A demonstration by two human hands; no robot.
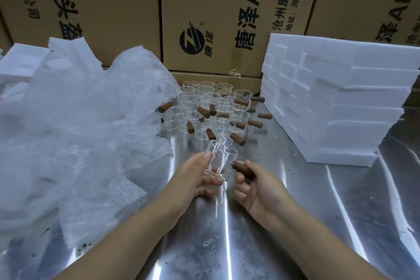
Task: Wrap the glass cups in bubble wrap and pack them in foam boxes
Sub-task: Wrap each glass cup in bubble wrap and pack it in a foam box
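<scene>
The glass cup [219,161] is held just above the tabletop [295,211], tilted, near the other cups [204,107] at 12 o'clock. Its long axis runs from 6 to 12 o'clock, mouth pointing away and wooden handle [241,167] toward 3. The left hand [195,177] curls round the glass and the right hand [256,186] grips the handle. It is not yet wrapped, and I think the next move needs a sheet of bubble wrap [79,132] from 9 o'clock.

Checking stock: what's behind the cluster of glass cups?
Printed cardboard boxes stand behind the glass cups; the bubble wrap heap covers the cluster's left edge, hiding whatever lies there.
</scene>
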